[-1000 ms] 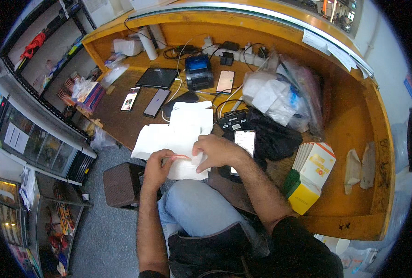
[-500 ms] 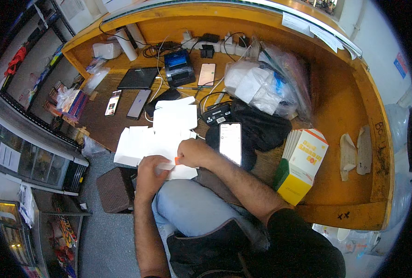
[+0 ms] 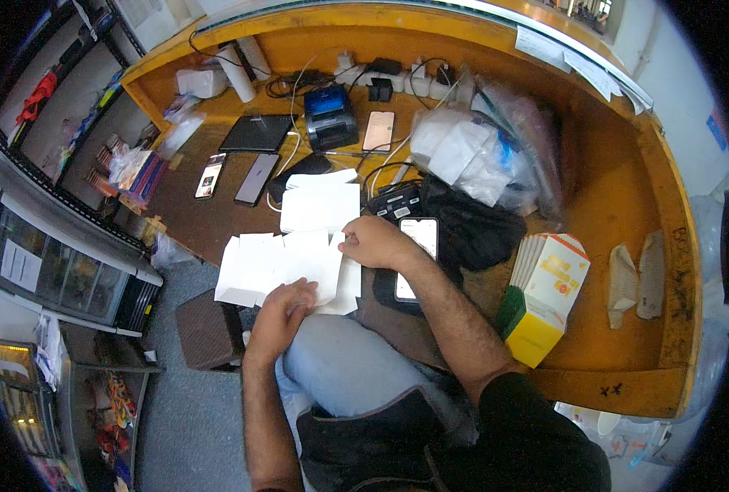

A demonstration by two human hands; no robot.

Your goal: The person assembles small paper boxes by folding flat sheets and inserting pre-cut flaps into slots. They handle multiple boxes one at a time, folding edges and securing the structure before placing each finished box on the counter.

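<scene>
An unfolded white cardboard carton (image 3: 254, 266) with flaps and creases lies at the front edge of the desk, partly above my lap. My right hand (image 3: 376, 242) pinches the right edge of one of its panels, which stands slightly raised. At the carton's lower edge, my left hand (image 3: 282, 316) has its fingers bent over the card and grips it; the thumb is partly hidden. Another white panel (image 3: 321, 205) lies just beyond, and I cannot tell whether it is joined. Right of my right hand, a lit phone (image 3: 417, 238) rests on black cloth.
Folded white, yellow and green cartons (image 3: 549, 287) stand in a stack at the right. Behind are a black-and-blue printer (image 3: 330, 123), several phones, a black tablet (image 3: 256, 133), cables and a pile of plastic bags (image 3: 471, 156). A brown box (image 3: 208, 330) sits on the floor.
My right hand has moved up and right along the carton, lifting a panel's edge. An orange patch between my hands no longer shows. My left hand has slid slightly lower. The view has shifted a little.
</scene>
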